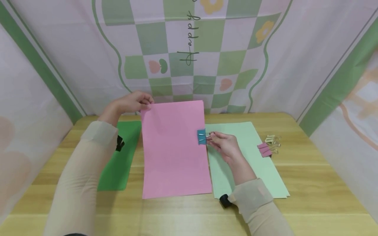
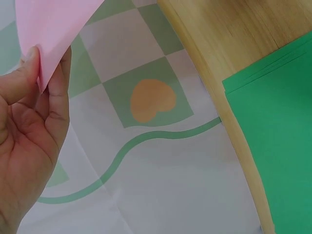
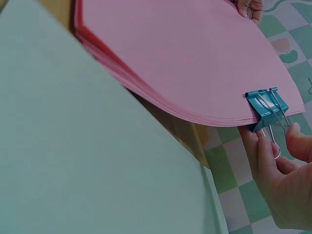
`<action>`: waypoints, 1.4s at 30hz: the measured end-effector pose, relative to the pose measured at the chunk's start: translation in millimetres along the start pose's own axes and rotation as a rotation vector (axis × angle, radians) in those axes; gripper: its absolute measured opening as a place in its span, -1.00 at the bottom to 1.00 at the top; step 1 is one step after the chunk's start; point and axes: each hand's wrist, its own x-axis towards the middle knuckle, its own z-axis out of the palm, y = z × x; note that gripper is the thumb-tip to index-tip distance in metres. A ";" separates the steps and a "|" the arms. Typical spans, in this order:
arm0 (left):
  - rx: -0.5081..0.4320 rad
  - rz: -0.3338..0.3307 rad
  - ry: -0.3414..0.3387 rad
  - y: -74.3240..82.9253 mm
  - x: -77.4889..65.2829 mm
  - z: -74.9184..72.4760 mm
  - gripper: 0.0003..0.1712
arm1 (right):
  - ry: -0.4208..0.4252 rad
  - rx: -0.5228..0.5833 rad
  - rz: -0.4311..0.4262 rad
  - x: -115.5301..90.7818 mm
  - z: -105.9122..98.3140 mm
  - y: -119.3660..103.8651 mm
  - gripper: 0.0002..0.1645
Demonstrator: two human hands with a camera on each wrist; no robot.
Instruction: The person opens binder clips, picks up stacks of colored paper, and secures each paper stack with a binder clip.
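A stack of pink paper [image 1: 174,150] is tilted up in the middle of the table, its far edge raised. My left hand [image 1: 134,102] pinches its far left corner between thumb and fingers, as the left wrist view also shows. A blue binder clip [image 1: 202,137] sits on the right edge of the stack, with several sheets in its mouth in the right wrist view. My right hand [image 1: 225,144] holds the clip by its wire handles [image 3: 273,109], thumb above and fingers below.
Green paper [image 1: 125,164] lies on the left with a black clip-like object [image 1: 119,143] by the sleeve. Light green sheets [image 1: 251,164] lie on the right. Pink [image 1: 264,149] and yellow binder clips [image 1: 270,139] are beside them. A patterned cloth [image 1: 180,65] hangs behind the table.
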 end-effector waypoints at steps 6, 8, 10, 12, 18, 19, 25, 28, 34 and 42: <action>-0.006 0.006 0.001 -1.7 0.4 1.0 -0.80 | -0.025 -0.004 0.004 -0.8 0.5 -0.5 -0.39; -0.009 0.007 0.003 -1.8 0.2 1.4 -0.80 | -0.030 -0.016 0.005 -0.7 0.6 -0.5 -0.39; -0.007 0.009 0.006 -2.0 0.0 1.7 -0.81 | -0.040 -0.029 0.007 0.0 0.6 -0.1 -0.39; -0.005 0.008 0.009 -2.0 -0.4 2.1 -0.81 | -0.049 -0.042 0.008 0.6 0.8 0.3 -0.39; -0.009 0.003 0.010 -1.8 -1.6 2.0 -0.81 | -0.081 -0.063 0.005 0.5 1.0 0.3 -0.38; -0.011 0.003 0.010 -1.9 -1.7 2.0 -0.81 | -0.087 -0.065 0.004 0.3 0.8 0.3 -0.38; -0.014 -0.001 0.014 -2.8 -2.5 2.7 -0.81 | -0.131 -0.074 -0.002 -0.5 -0.3 -0.2 -0.35; -0.009 -0.002 0.016 -3.6 -2.6 3.1 -0.81 | -0.138 -0.081 -0.003 0.1 -0.4 -0.1 -0.33; -0.012 -0.007 0.016 -6.5 -2.4 2.8 -0.82 | -0.146 -0.140 -0.011 1.1 -0.2 1.0 -0.29; -0.009 -0.008 0.017 -8.8 -2.5 3.7 -0.81 | -0.135 -0.255 -0.004 1.1 3.0 1.4 -0.34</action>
